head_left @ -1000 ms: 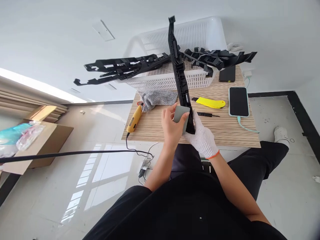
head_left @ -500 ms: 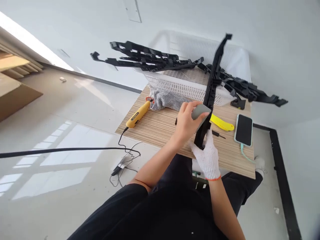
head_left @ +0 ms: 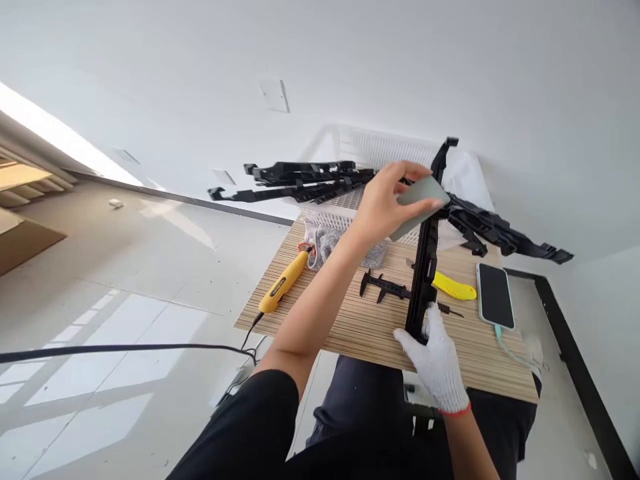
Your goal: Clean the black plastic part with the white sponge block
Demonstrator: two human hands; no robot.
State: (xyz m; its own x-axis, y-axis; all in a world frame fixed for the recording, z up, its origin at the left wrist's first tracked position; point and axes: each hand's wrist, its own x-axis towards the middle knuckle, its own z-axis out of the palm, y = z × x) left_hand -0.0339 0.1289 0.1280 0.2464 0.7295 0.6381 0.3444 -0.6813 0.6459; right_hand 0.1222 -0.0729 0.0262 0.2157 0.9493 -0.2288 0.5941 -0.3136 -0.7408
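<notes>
My left hand [head_left: 383, 203], bare, pinches a folded or curved grey-green sheet [head_left: 417, 195] between thumb and fingers. The sheet is against the upper part of a long black plastic strip [head_left: 425, 267], which has clips and ribs along it. My right hand [head_left: 437, 360], in a white knitted glove, grips that strip's lower end near the table's front edge. The strip stands tilted, its top reaching over the white basket [head_left: 330, 220]. Black calipers [head_left: 385, 287] lie left of the strip. A yellow ridged object [head_left: 455, 288] and a thin black tool [head_left: 453, 310] are to its right.
Several black strips [head_left: 300, 180] rest across the basket's left side, and more strips [head_left: 500, 233] stick out right. A grey cloth [head_left: 327, 245], a yellow corded tool [head_left: 284, 283] and a phone [head_left: 495, 297] on a cable lie on the wooden table [head_left: 350, 330].
My left hand has moved up along the strip, away from my right hand, with the sheet. The view has tilted upward, and the calipers now show. My right hand keeps its grip.
</notes>
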